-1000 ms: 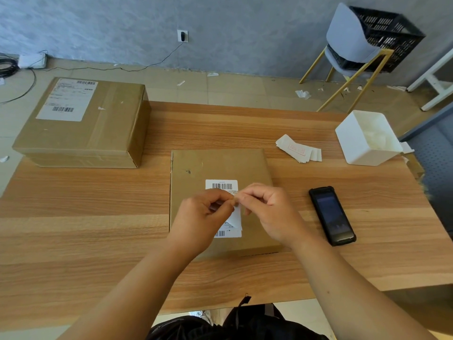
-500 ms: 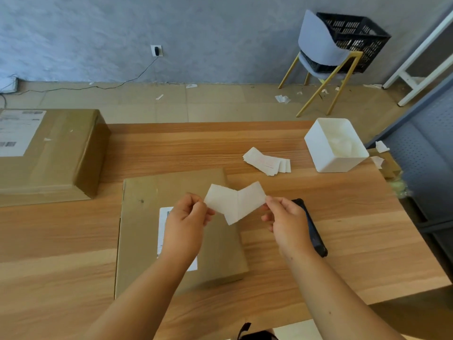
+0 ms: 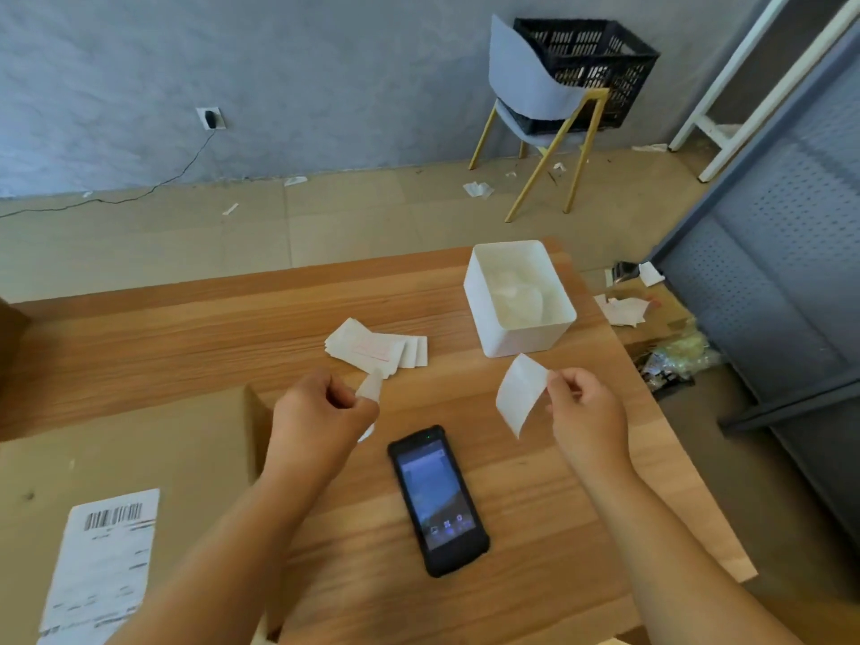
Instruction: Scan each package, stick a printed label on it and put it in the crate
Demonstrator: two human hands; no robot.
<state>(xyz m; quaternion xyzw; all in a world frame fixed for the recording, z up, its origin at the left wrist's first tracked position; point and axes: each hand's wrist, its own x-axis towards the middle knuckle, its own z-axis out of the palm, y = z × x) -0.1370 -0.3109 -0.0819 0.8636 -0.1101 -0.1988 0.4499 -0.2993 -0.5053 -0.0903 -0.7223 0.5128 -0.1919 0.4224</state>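
A flat cardboard package [image 3: 139, 458] with a barcoded shipping label [image 3: 102, 560] lies at the lower left of the wooden table [image 3: 535, 505]. My left hand [image 3: 321, 416] pinches a small white paper piece [image 3: 370, 388] above the table. My right hand [image 3: 586, 416] pinches a separate white paper sheet [image 3: 521, 393], held up just in front of a white bin. A black handheld scanner [image 3: 437, 500] lies screen-up between my forearms. A stack of printed labels [image 3: 377, 349] sits beyond my hands. The black crate [image 3: 591, 62] rests on a chair by the wall.
A white bin [image 3: 512, 339] holding crumpled paper stands at the table's far right. The pale chair [image 3: 540, 100] has yellow legs. Paper scraps litter the floor, and clutter [image 3: 670, 360] lies beside the table's right edge next to a grey perforated panel [image 3: 791, 272].
The joined paper has come apart into two pieces, one in each hand, and my hands have spread. The view has swung right, pushing the package to the lower left.
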